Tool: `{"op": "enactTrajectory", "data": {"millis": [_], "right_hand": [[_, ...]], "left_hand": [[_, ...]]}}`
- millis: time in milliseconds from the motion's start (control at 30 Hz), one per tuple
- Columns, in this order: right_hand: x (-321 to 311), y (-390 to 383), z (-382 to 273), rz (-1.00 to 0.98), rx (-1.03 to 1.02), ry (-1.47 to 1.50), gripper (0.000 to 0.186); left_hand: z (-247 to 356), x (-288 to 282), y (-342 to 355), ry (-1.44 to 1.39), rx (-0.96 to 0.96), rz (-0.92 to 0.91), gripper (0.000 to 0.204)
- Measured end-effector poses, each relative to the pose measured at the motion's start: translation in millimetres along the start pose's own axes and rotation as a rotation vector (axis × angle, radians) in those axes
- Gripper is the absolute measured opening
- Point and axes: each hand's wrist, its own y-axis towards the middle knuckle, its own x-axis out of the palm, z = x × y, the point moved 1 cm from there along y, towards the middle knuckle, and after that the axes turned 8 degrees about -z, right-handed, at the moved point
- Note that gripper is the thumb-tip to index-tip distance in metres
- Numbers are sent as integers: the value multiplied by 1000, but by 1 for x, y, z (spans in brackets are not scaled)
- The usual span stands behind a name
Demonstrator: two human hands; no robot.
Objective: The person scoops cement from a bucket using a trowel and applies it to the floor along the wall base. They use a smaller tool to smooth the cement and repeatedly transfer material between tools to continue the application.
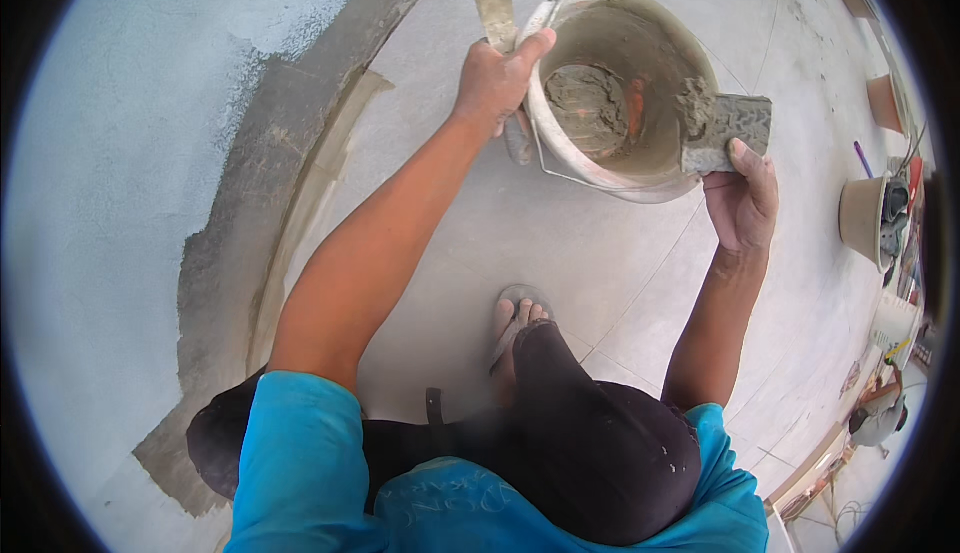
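Between both hands [495,78] [742,203] tilts the mortar bucket [640,168].

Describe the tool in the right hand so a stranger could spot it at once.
Start at the white bucket of grey mortar on the tiled floor. At its right rim, the right hand holds a flat rectangular trowel. Unlike the narrow blade in the left hand, it is wide and carries mortar.

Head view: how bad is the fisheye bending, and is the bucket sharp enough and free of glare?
Head view: strong fisheye, with a black rim at the corners and the wall's base curving into an arc; light is soft and even, without hard shadows or glare; the bucket, left hand and right hand with its trowel are sharp; clutter at the right edge is squeezed and hard to read.
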Motion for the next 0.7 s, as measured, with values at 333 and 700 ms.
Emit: {"op": "enactTrajectory", "data": {"millis": [333,700], "right_hand": [[22,4,2,13,-203,320,53],[68,20,65,-100,83,607,52]], "left_hand": [[-20,86,33,24,-97,-59,61],[38,-112,-97,787,-578,-424,57]]}}
